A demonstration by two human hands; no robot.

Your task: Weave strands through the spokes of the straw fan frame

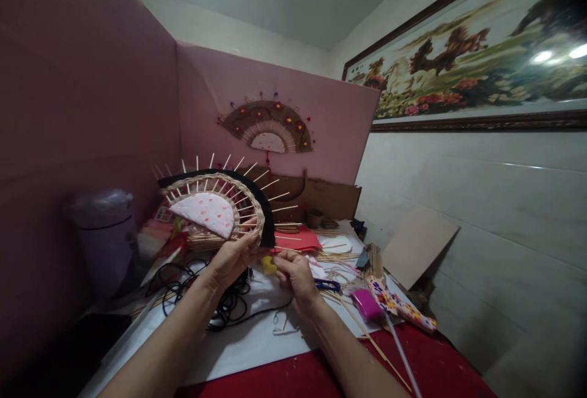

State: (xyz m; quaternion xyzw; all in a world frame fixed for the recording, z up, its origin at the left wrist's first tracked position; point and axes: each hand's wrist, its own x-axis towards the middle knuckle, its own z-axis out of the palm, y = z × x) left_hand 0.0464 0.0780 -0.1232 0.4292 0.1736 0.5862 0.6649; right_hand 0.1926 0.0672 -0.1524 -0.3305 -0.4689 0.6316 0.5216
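Note:
A half-round fan frame (250, 187) of thin sticks is held tilted above the table. It has a pale, red-spotted half-disc (206, 213) at its centre, a braided tan ring around that, and a black woven band (267, 217) outside, with bare stick tips poking past. My left hand (236, 257) grips its lower right end. Close beside, my right hand (293, 272) is closed in a pinch by the band's end. Black cord (229, 300) lies in a loose tangle under my left wrist, and one strand runs to my right hand; the fingertips' exact grip is partly hidden.
A finished-looking brown fan with red flowers (275, 120) hangs on the pink board. Red sheets (298, 239), loose sticks, a blue cutter (328, 285), a magenta packet (365, 305) and a glue gun with flowered cover (398, 303) lie rightward. A lilac container (104, 245) stands left.

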